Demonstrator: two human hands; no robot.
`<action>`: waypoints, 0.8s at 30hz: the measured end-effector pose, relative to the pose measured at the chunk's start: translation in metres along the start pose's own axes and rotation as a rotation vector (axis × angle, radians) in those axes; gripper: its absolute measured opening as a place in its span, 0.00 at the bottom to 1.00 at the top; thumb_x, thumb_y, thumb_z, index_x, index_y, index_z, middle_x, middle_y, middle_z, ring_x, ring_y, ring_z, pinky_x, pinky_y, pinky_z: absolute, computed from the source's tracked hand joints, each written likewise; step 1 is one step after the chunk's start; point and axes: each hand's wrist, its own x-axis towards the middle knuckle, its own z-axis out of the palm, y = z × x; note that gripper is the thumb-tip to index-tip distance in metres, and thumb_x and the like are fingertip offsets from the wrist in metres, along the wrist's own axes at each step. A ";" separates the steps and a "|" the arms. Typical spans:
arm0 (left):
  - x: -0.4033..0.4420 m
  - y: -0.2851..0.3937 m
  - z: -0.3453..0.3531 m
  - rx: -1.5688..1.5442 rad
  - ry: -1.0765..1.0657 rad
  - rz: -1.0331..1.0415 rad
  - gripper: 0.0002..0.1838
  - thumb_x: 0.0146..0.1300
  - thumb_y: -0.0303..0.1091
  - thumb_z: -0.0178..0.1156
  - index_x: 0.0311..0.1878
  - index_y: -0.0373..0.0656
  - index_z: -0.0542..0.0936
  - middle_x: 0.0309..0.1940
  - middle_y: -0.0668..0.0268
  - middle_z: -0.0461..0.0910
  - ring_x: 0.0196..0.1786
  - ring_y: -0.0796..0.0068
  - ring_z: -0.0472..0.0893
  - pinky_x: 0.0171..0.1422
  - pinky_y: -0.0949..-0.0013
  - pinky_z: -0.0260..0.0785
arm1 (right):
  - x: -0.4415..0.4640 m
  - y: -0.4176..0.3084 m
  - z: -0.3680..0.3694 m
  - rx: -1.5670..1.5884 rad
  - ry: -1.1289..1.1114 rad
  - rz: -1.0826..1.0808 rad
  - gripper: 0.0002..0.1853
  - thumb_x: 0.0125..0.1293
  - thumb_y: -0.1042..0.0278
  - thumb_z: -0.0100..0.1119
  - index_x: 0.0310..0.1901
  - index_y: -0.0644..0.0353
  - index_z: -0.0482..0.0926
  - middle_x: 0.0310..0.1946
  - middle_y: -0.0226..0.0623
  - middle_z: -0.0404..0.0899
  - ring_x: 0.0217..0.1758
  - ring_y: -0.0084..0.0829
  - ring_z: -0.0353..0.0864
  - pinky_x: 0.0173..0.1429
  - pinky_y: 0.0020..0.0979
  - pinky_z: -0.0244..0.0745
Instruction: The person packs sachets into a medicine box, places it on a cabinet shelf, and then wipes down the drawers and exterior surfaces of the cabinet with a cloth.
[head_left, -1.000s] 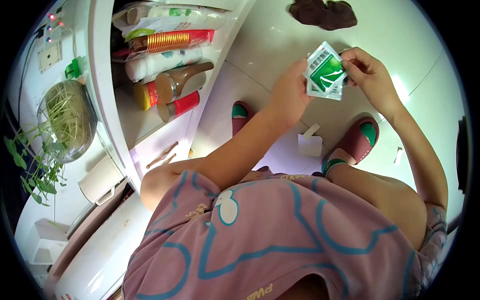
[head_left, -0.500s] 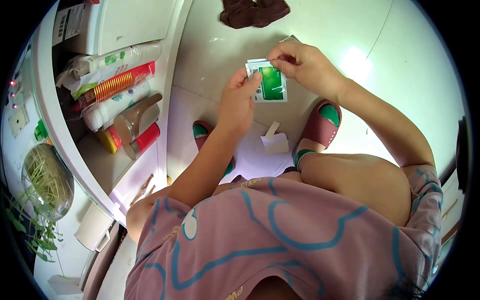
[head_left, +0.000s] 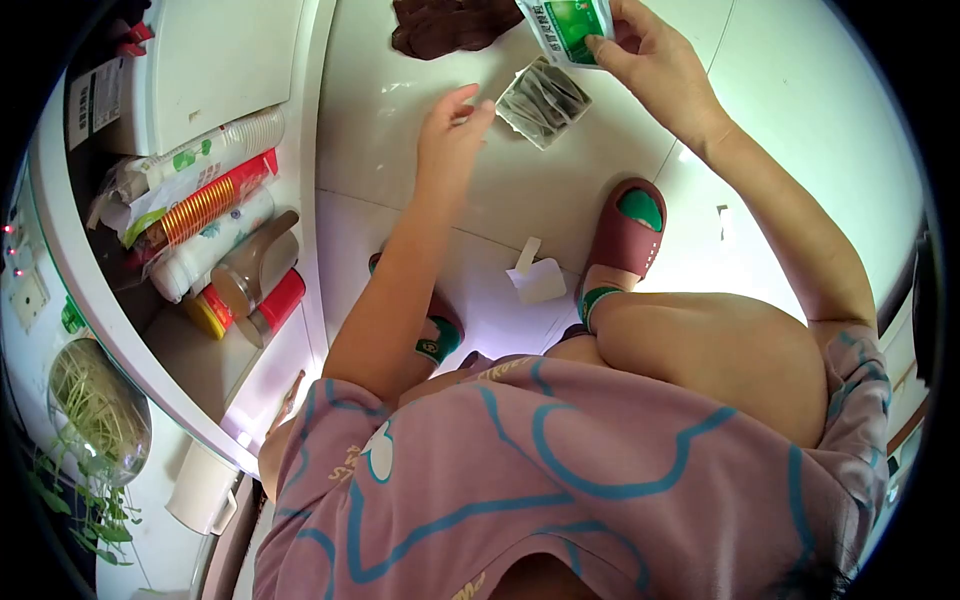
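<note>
My right hand (head_left: 660, 70) grips a green and white sachet (head_left: 572, 32) at the top of the view, with the thumb across its face. The sachet's upper part is cut off by the frame. Below it on the floor stands an open box (head_left: 568, 127) with several flat packets (head_left: 545, 100) inside. Just left of that box is my left hand (head_left: 455, 125), holding nothing, its fingers loosely curled and apart. It does not appear to touch the box.
A brown crumpled item (head_left: 450, 28) lies on the floor ahead. A torn white piece of card (head_left: 538, 280) lies between my feet. At left, an open cabinet shelf (head_left: 195, 365) holds stacked cups (head_left: 245, 140) and a brown-handled jug (head_left: 255, 265). A plant bowl (head_left: 98, 410) stands on top.
My left hand has let go of the sachet and moved down-left. My right hand has carried the sachet up and right. The box of packets, hidden before, now shows.
</note>
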 end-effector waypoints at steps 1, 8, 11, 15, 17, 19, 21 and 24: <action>0.002 0.007 0.002 -0.043 -0.112 -0.137 0.34 0.71 0.44 0.61 0.72 0.33 0.65 0.60 0.54 0.76 0.58 0.62 0.80 0.61 0.62 0.75 | -0.001 0.011 0.005 -0.014 0.004 -0.066 0.19 0.68 0.65 0.61 0.58 0.62 0.76 0.40 0.45 0.84 0.41 0.31 0.82 0.49 0.32 0.78; -0.007 -0.005 0.046 -0.539 -0.162 -0.330 0.35 0.69 0.45 0.64 0.68 0.32 0.63 0.48 0.50 0.78 0.45 0.59 0.86 0.48 0.61 0.82 | -0.025 0.020 0.024 -0.180 -0.037 -0.108 0.13 0.66 0.67 0.58 0.50 0.60 0.74 0.38 0.51 0.82 0.41 0.54 0.82 0.49 0.45 0.76; -0.011 -0.002 0.055 -0.534 -0.228 -0.410 0.33 0.73 0.48 0.59 0.68 0.30 0.64 0.55 0.44 0.76 0.53 0.52 0.83 0.61 0.58 0.79 | -0.024 0.041 0.032 -0.229 -0.012 -0.224 0.13 0.68 0.67 0.59 0.51 0.60 0.74 0.38 0.45 0.81 0.39 0.45 0.82 0.47 0.40 0.78; 0.000 0.000 0.056 -0.606 -0.282 -0.524 0.28 0.74 0.46 0.57 0.64 0.31 0.67 0.53 0.45 0.77 0.52 0.52 0.84 0.59 0.57 0.80 | -0.026 0.042 0.029 -0.325 -0.068 -0.249 0.11 0.69 0.70 0.62 0.50 0.59 0.76 0.38 0.39 0.80 0.39 0.40 0.82 0.46 0.36 0.80; 0.012 -0.021 0.058 -0.703 -0.393 -0.447 0.23 0.71 0.35 0.59 0.61 0.33 0.65 0.49 0.49 0.79 0.46 0.53 0.86 0.50 0.56 0.84 | -0.024 0.057 0.027 -0.400 -0.033 -0.413 0.10 0.68 0.71 0.63 0.49 0.59 0.77 0.38 0.39 0.80 0.41 0.40 0.81 0.47 0.36 0.79; 0.014 -0.024 0.059 -0.692 -0.372 -0.431 0.21 0.70 0.32 0.58 0.60 0.32 0.66 0.49 0.49 0.79 0.46 0.53 0.86 0.50 0.56 0.84 | -0.023 0.061 0.027 -0.472 0.005 -0.580 0.09 0.67 0.72 0.63 0.47 0.59 0.78 0.39 0.38 0.80 0.42 0.40 0.81 0.48 0.37 0.79; 0.013 -0.019 0.060 -0.681 -0.350 -0.414 0.19 0.69 0.29 0.56 0.59 0.32 0.67 0.48 0.50 0.80 0.46 0.53 0.87 0.50 0.56 0.84 | -0.023 0.061 0.027 -0.441 0.000 -0.662 0.05 0.64 0.68 0.61 0.41 0.55 0.79 0.36 0.38 0.81 0.46 0.43 0.79 0.50 0.42 0.76; 0.006 -0.007 0.061 -0.597 -0.292 -0.407 0.17 0.68 0.25 0.53 0.59 0.32 0.68 0.48 0.50 0.81 0.46 0.54 0.87 0.51 0.56 0.84 | -0.025 0.054 0.037 -0.303 0.016 -0.470 0.07 0.60 0.71 0.63 0.40 0.55 0.80 0.35 0.37 0.81 0.46 0.43 0.79 0.49 0.42 0.76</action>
